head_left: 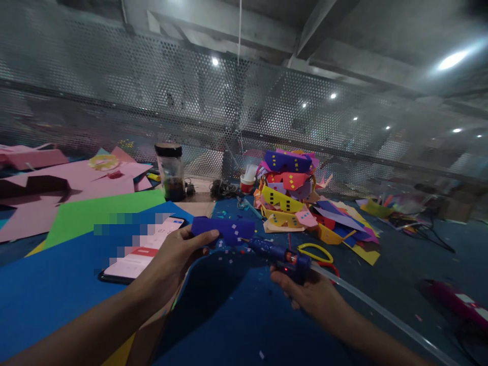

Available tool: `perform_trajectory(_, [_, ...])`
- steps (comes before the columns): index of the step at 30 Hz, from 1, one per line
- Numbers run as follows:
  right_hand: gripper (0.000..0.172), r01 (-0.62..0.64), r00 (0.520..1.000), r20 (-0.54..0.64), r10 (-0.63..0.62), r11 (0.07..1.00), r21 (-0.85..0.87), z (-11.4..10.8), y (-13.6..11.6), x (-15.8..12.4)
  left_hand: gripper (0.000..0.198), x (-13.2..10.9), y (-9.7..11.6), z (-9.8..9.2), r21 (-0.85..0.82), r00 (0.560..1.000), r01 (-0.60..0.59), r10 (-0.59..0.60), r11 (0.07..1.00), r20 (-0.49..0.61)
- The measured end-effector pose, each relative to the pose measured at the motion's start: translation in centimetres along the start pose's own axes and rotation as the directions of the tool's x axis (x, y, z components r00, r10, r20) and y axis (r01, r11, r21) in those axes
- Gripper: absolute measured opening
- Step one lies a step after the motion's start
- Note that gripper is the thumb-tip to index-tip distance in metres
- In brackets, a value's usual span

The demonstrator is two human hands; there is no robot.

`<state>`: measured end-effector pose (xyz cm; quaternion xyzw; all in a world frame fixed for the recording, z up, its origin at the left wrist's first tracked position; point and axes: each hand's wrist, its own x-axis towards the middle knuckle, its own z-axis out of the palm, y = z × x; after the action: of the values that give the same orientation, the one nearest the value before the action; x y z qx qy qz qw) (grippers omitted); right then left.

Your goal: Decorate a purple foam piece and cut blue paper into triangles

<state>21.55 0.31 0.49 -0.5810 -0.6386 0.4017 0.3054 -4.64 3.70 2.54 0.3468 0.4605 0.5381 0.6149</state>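
one glue gun point(280, 256), one purple strip point(229, 229)
left hand point(173, 254), fingers clamped on the purple strip beside the glue gun's tip; right hand point(318, 302), fingers wrapped round the glue gun; one phone point(131, 265) left of it.

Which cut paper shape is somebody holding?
The blue-purple shape pinched in the left hand; the others sit in the colourful pile, touched by neither hand.
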Motion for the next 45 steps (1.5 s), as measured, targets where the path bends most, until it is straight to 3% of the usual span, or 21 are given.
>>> perform_trajectory(8, [0.044, -0.029, 1.000, -0.007, 0.029, 0.998, -0.048, -0.05, 0.09, -0.09, 0.037, 0.23, -0.24, -0.16, 0.011, 1.000, -0.030, 0.030, 0.999, 0.005])
perform_trajectory(17, [0.040, 0.003, 0.999, 0.032, -0.004, 1.000, 0.016, 0.11, 0.17, 0.06, 0.036, 0.37, -0.56, -0.60, 0.019, 0.999, -0.039, 0.038, 0.999, 0.024])
perform_trajectory(34, [0.045, 0.027, 0.999, 0.027, -0.026, 0.999, -0.031, -0.01, -0.15, -0.22, 0.038, 0.36, -0.36, -0.45, 0.002, 0.999, -0.025, 0.025, 1.000, 0.025])
perform_trajectory(39, [0.048, -0.027, 1.000, -0.004, 0.027, 1.000, -0.016, 0.09, 0.14, -0.26, 0.039, 0.04, -0.14, -0.28, 0.011, 0.999, -0.013, 0.012, 1.000, 0.031])
perform_trajectory(45, [0.046, 0.023, 0.998, -0.060, -0.021, 0.999, 0.028, -0.04, -0.30, -0.54, 0.034, -0.28, 0.05, -0.11, 0.023, 0.999, -0.009, 0.008, 1.000, 0.050])
